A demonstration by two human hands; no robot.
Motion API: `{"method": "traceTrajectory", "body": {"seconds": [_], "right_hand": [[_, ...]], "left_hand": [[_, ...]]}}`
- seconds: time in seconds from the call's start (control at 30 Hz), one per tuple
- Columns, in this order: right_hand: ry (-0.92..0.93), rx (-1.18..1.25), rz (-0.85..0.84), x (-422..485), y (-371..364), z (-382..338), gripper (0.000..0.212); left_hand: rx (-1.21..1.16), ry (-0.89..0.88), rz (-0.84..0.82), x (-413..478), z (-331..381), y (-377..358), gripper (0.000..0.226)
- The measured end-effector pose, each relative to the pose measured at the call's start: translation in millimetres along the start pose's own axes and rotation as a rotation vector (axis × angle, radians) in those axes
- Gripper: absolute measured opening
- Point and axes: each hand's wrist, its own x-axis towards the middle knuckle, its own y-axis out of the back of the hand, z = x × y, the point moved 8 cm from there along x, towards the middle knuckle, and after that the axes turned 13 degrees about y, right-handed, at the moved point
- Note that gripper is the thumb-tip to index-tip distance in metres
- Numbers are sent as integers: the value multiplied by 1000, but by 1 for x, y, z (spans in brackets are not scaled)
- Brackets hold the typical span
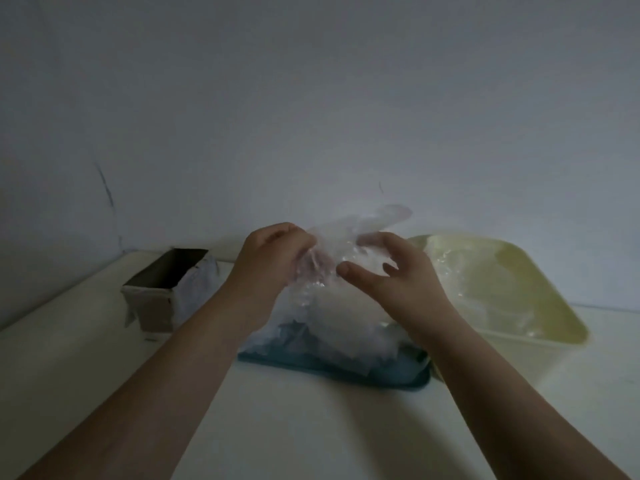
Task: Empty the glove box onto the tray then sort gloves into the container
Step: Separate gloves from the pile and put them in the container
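A heap of clear plastic gloves [332, 320] lies on a dark teal tray [398, 377] in the middle of the table. Above the heap my left hand [273, 254] pinches a clear glove [360, 225] that sticks up and to the right. My right hand [391, 268] is beside it with fingers spread and loosely curved, fingertips at the glove plastic; whether it grips is unclear. The open cardboard glove box [162, 289] stands to the left. A pale yellow container [540, 323] at the right holds several clear gloves [485, 282].
The white table [311, 427] runs to a plain wall [311, 98] just behind the box, tray and container. The light is dim. The container touches the tray's right side.
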Motion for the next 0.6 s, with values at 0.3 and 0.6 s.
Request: {"method": "traceTrajectory", "body": {"seconds": [0.3, 0.6], "right_hand": [[-169, 372, 40, -13, -30, -4, 14], [-407, -104, -568, -55, -47, 4, 33]], "left_hand": [[-449, 226, -329, 6, -55, -7, 73], [-314, 179, -194, 12, -59, 35, 14]]}}
